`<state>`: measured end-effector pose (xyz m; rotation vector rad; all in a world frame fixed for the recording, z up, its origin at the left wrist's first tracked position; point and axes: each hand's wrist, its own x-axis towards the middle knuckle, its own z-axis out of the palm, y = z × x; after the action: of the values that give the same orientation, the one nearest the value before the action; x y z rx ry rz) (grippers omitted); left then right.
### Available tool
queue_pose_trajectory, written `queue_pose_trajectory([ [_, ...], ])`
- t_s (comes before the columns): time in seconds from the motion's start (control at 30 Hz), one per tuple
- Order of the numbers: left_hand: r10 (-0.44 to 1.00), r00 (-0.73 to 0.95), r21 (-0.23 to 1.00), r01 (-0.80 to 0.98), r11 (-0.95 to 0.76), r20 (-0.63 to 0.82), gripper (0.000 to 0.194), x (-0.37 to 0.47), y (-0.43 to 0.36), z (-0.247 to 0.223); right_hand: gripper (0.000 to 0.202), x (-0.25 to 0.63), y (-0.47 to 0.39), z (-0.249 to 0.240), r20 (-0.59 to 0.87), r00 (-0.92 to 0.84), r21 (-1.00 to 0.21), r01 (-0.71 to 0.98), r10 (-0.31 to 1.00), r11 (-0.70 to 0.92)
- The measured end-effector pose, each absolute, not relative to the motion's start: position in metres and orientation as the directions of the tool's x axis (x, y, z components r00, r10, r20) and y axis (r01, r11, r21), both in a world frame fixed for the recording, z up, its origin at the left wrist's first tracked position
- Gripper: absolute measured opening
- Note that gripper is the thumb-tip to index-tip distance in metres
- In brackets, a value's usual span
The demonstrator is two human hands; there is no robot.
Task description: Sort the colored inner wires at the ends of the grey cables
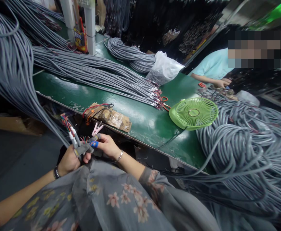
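My left hand [73, 158] is closed around several grey cables [74, 138], whose white-wrapped ends and coloured wires point up. Grey wrapping covers its thumb or finger. Close beside it, my right hand [108, 146] is closed at the fanned-out thin coloured wires [85, 139] of a cable end. Blue tape and grey wrapping cover fingers of this hand. Exactly how its fingertips grip the wires is too small to tell. Just above stands a pink clothes peg [97, 129], near the table edge. From the left hand the grey cables run up and left into a large hanging bundle [12, 54].
On the green table [140, 120] lie a long cable bundle [101, 75], a worn wooden block [113, 118] with wires, a green fan [193, 112] and a plastic bag [164, 68]. Coiled cables [246, 144] heap at right. A co-worker in a light blue shirt [214, 64] works beyond.
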<state>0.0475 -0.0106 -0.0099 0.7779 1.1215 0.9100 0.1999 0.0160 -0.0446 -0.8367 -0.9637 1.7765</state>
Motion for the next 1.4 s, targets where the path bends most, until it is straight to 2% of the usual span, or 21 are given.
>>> queue_pose_trajectory([
  [0.1,0.886,0.176,0.869,-0.191,0.457,-0.428,0.038,0.049,-0.011,-0.009,0.043,0.194,0.015,-0.046,-0.164,-0.309,-0.856,-0.428,0.937,-0.291],
  [0.23,0.900,0.097,0.868,-0.238,0.435,-0.425,0.035,0.049,-0.012,-0.011,0.045,0.191,0.013,-0.051,-0.232,-0.253,-0.831,-0.450,0.939,-0.327],
  [0.37,0.921,0.020,0.887,-0.262,0.380,-0.388,0.030,0.049,-0.014,-0.014,0.049,0.197,0.012,-0.055,-0.315,-0.307,-0.774,-0.464,0.898,-0.430],
  [0.47,0.916,0.012,0.884,-0.257,0.391,-0.402,0.028,0.049,-0.014,-0.014,0.054,0.199,0.011,-0.053,-0.309,-0.367,-0.764,-0.453,0.877,-0.459],
  [0.57,0.910,0.046,0.882,-0.232,0.411,-0.412,0.028,0.048,-0.015,-0.014,0.054,0.195,0.010,-0.048,-0.296,-0.398,-0.781,-0.422,0.869,-0.459],
  [0.7,0.902,0.059,0.888,-0.162,0.431,-0.428,0.028,0.046,-0.015,-0.019,0.050,0.189,0.010,-0.044,-0.293,-0.347,-0.813,-0.399,0.891,-0.423],
  [0.87,0.931,-0.012,0.916,-0.186,0.356,-0.365,0.023,0.044,-0.016,-0.026,0.050,0.189,0.007,-0.042,-0.238,-0.263,-0.882,-0.344,0.935,-0.322],
  [1.0,0.935,-0.054,0.918,-0.216,0.332,-0.350,0.020,0.047,-0.016,-0.022,0.051,0.187,0.005,-0.044,-0.249,-0.225,-0.895,-0.317,0.942,-0.313],
  [1.27,0.922,-0.126,0.894,-0.322,0.311,-0.366,0.025,0.054,-0.015,-0.001,0.042,0.195,0.014,-0.053,-0.375,-0.247,-0.760,-0.470,0.893,-0.449],
  [1.4,0.919,-0.120,0.888,-0.329,0.320,-0.376,0.026,0.059,-0.014,0.003,0.049,0.199,0.027,-0.049,-0.393,-0.285,-0.726,-0.487,0.874,-0.485],
])
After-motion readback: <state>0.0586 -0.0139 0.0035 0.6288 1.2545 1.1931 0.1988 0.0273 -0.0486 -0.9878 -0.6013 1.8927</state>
